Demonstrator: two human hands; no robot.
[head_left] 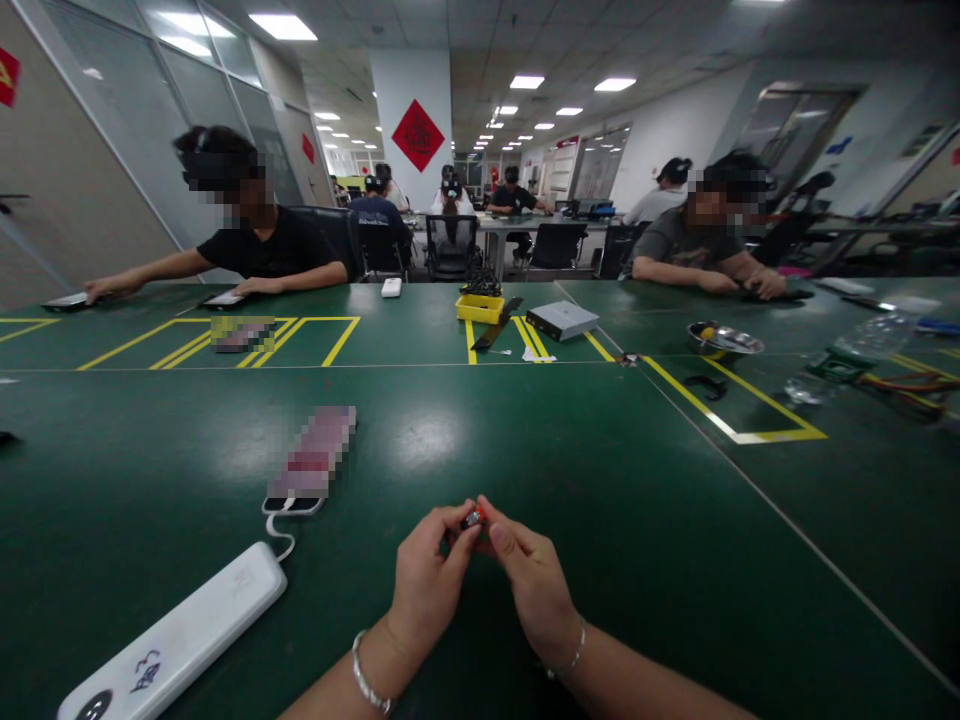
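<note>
Just above the green table (600,560), my left hand (430,572) and my right hand (534,578) meet at the fingertips. Between them is a small red and silver object (472,518), mostly covered by the fingers, so its kind cannot be made out. The left thumb and forefinger pinch it from one side, and the right fingers close on it from the other. To the left of my hands lies a phone (319,450). A white cable (283,530) runs from it to a long white power bank (180,630).
Yellow tape rectangles (780,437) mark the table. Farther back are a yellow tray (480,308) with black cables, a grey box (562,320), a metal bowl (739,345) and a plastic bottle (862,350). Two people (266,250) (675,250) sit across the table.
</note>
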